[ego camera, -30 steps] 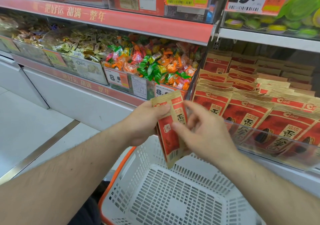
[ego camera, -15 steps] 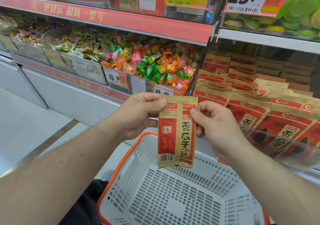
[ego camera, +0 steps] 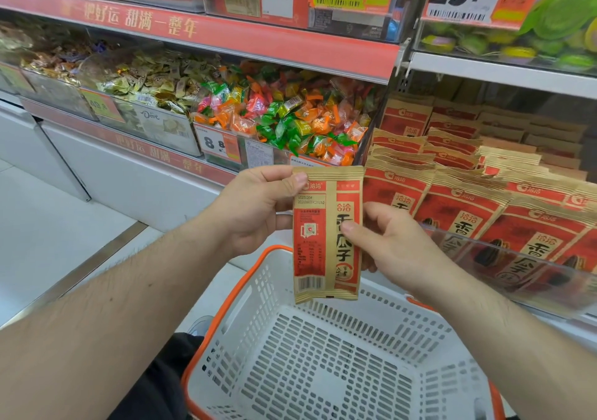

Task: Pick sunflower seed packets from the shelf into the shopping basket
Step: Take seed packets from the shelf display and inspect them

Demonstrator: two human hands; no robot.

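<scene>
My left hand [ego camera: 255, 208] pinches the top left corner of one sunflower seed packet [ego camera: 326, 235], thumb over its front. My right hand [ego camera: 392, 242] has a closed grip on the packet's right edge at mid-height, thumb on the printed face. The packet hangs upright, back panel and barcode toward me, above the white shopping basket [ego camera: 245, 293] with its orange rim. Further packets [ego camera: 468, 206] lie stacked on the shelf [ego camera: 500, 70] just right. Wrapped candies [ego camera: 290, 115] fill the bin to the left.
</scene>
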